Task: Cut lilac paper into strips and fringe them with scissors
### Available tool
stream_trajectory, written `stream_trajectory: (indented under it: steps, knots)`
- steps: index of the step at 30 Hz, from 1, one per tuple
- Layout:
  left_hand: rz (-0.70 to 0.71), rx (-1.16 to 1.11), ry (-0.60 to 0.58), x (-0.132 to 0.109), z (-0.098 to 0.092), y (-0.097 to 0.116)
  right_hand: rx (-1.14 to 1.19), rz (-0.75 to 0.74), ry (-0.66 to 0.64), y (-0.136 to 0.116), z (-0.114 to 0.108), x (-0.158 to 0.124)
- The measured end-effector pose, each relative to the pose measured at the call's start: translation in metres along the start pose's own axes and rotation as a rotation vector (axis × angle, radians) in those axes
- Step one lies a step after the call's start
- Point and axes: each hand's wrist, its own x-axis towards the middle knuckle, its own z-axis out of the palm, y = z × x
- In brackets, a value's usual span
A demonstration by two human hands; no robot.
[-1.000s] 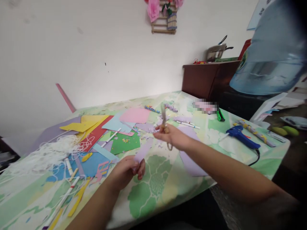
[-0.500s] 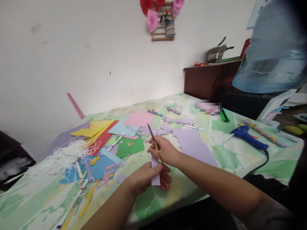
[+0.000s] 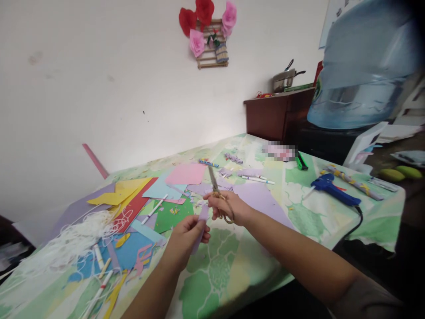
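A tangle of white string point(image 3: 75, 237) lies well left of the left hand point(image 3: 186, 237). That hand's fingers are pinched shut on a lilac paper strip point(image 3: 202, 216), which rises to just beside the right hand point(image 3: 230, 206). The right fingers grip the scissors point(image 3: 213, 184) by their loops, blades pointing up past the fingertips. A blue glue gun point(image 3: 334, 189) lies well to their right.

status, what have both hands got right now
Left hand pinches purple paper strip above the table. Right hand grips scissors, blades up, beside the strip. Nothing between them; paper sheets and markers lie beyond.
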Motion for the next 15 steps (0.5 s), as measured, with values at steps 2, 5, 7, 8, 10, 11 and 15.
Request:
stream_trajectory:
  steps: [2, 5, 7, 8, 10, 11, 15]
  knots:
    - [0.035, -0.055, 0.113, 0.003, -0.005, -0.006, 0.068, 0.037, -0.007, 0.006, -0.001, 0.003]
    - [0.055, -0.112, 0.192, 0.008, -0.014, -0.014, 0.122, 0.069, -0.052, 0.014, 0.002, 0.006]
    - [0.062, -0.115, 0.195, 0.009, -0.018, -0.017, 0.125, 0.092, -0.100, 0.018, 0.004, 0.008]
    - [0.064, -0.114, 0.195, 0.009, -0.019, -0.018, 0.114, 0.106, -0.125, 0.019, 0.005, 0.008]
    - [0.060, -0.092, 0.187, 0.008, -0.019, -0.017, 0.067, 0.136, -0.174, 0.020, 0.005, 0.008]
    - [0.060, -0.069, 0.181, 0.007, -0.019, -0.016, 0.028, 0.149, -0.199, 0.020, 0.005, 0.007]
    - [0.035, -0.026, 0.203, 0.004, -0.017, -0.014, -0.248, 0.125, -0.218, 0.017, 0.002, 0.000]
